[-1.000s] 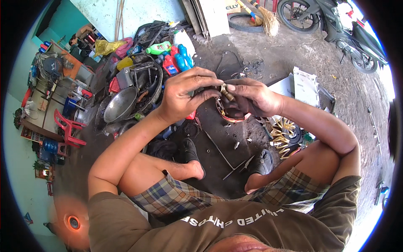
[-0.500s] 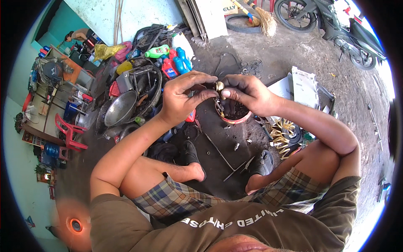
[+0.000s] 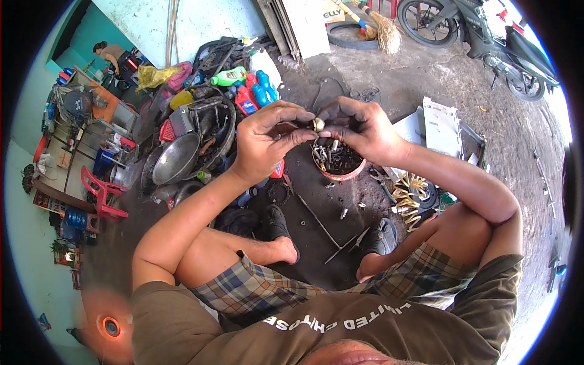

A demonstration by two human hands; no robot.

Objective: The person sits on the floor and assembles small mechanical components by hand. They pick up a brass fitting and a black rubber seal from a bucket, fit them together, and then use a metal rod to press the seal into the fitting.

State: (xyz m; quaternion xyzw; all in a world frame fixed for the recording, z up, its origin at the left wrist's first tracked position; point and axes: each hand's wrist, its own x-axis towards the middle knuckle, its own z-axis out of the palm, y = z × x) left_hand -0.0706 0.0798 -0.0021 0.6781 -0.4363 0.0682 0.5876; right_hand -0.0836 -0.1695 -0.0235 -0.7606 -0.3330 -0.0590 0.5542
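A small rounded, brass-coloured metal part (image 3: 318, 125) is held up between my two hands, over the left rim of a tub of small parts. My left hand (image 3: 266, 135) pinches it from the left with thumb and fingertips. From the right, my right hand (image 3: 370, 135) closes on it, with the thumb low and the blackened fingers above. The fingertips hide much of the part, so its exact kind does not show. Just below the right hand stands the round red-rimmed tub (image 3: 344, 176), holding bolts and other small dark and silver pieces.
On the ground between my feet lie a T-handle wrench (image 3: 322, 228), pliers (image 3: 359, 239) and a spark plug-like piece (image 3: 344, 213). Oil bottles (image 3: 246, 97) and a metal bowl (image 3: 176, 159) crowd the left. Gold-coloured levers (image 3: 412, 191) lie right; a motorbike (image 3: 486, 42) stands behind.
My right hand's lower fingers have drawn up from over the tub, uncovering its contents. The brass-coloured part stays nearly in place. A person far back at left has straightened up somewhat.
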